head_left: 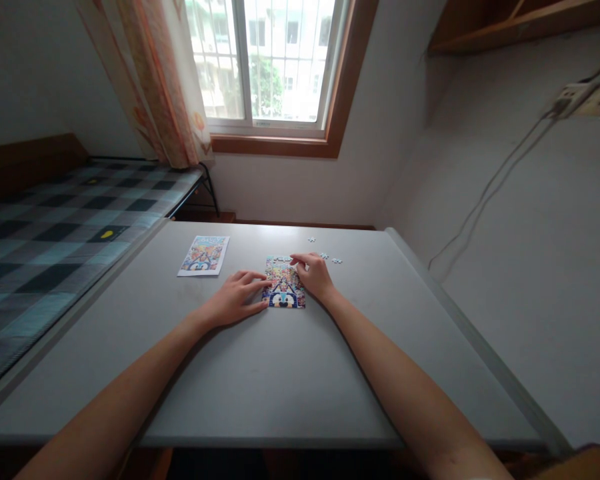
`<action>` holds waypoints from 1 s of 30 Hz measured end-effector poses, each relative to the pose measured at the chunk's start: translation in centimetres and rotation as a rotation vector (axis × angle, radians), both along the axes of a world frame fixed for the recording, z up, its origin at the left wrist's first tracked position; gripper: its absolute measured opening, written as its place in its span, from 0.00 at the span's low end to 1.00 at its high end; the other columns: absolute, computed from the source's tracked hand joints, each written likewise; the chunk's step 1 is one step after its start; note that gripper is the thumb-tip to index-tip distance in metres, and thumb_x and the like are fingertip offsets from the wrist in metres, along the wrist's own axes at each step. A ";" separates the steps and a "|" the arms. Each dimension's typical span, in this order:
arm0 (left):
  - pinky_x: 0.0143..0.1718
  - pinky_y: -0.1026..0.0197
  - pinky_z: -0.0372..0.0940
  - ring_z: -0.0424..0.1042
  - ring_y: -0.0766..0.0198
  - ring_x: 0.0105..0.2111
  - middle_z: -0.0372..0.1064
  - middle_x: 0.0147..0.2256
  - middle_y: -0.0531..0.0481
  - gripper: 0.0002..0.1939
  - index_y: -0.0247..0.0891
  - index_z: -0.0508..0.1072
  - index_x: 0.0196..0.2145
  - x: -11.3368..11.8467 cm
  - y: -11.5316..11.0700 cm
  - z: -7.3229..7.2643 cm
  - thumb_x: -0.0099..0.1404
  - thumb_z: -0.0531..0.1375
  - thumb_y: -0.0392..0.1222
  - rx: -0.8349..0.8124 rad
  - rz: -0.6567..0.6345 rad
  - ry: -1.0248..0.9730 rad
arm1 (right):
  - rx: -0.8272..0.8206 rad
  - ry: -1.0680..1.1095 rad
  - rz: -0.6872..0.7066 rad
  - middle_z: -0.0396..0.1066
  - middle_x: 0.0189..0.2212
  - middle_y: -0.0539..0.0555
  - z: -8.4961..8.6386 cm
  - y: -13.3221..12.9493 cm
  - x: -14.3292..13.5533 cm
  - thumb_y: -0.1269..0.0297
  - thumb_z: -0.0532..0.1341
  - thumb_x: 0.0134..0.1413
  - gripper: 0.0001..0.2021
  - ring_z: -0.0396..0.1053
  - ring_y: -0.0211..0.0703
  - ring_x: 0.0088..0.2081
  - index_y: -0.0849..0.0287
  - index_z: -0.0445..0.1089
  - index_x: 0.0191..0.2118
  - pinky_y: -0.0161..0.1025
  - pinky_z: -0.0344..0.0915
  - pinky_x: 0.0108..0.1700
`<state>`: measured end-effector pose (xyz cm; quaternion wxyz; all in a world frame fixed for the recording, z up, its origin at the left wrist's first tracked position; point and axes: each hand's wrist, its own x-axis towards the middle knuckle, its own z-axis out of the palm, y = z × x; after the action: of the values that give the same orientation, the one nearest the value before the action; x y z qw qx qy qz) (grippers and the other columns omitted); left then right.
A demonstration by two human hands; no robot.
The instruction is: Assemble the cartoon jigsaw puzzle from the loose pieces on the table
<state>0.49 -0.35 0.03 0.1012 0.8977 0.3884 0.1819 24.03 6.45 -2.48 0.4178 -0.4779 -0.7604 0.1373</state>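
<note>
A small colourful jigsaw puzzle [284, 293], mostly assembled, lies flat on the table and shows a blue and white cartoon face along its near edge. My left hand [237, 297] rests at its left side, fingers spread and fingertips touching the edge. Over the upper right corner is my right hand [314, 272], its index finger and thumb drawn together on what looks like a puzzle piece, mostly hidden by the fingers. Several loose puzzle pieces [324, 256] lie beyond and to the right of this hand.
A printed picture card [203, 256] with a matching design lies to the left on the grey table [260, 380]. Beyond are a bed [80, 207] with a checked cover, a curtain [155, 87] and a window [265, 67]. A cable [485, 190] hangs along the right wall.
</note>
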 end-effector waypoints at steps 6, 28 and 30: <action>0.57 0.50 0.56 0.60 0.54 0.53 0.62 0.54 0.49 0.23 0.51 0.64 0.58 0.0 0.0 0.0 0.66 0.55 0.51 -0.009 0.000 0.000 | -0.023 -0.093 -0.028 0.75 0.29 0.53 0.0 -0.1 0.0 0.77 0.56 0.49 0.15 0.68 0.44 0.37 0.56 0.78 0.32 0.41 0.63 0.47; 0.57 0.50 0.56 0.60 0.54 0.52 0.63 0.53 0.48 0.22 0.49 0.65 0.57 0.0 0.0 0.0 0.66 0.55 0.51 0.005 -0.003 0.003 | 0.066 -0.103 -0.112 0.76 0.29 0.53 0.1 -0.6 0.3 0.75 0.55 0.52 0.15 0.66 0.46 0.39 0.59 0.77 0.41 0.42 0.62 0.47; 0.56 0.50 0.56 0.60 0.54 0.52 0.63 0.53 0.48 0.22 0.50 0.65 0.58 0.0 0.0 0.0 0.66 0.55 0.51 0.002 -0.003 -0.001 | 0.067 -0.061 -0.153 0.76 0.28 0.53 0.1 -0.6 0.5 0.76 0.55 0.51 0.16 0.66 0.47 0.39 0.59 0.77 0.40 0.42 0.62 0.47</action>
<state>0.51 -0.32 0.06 0.1008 0.8983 0.3869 0.1825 24.51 5.89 -2.35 0.4194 -0.5241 -0.7384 0.0647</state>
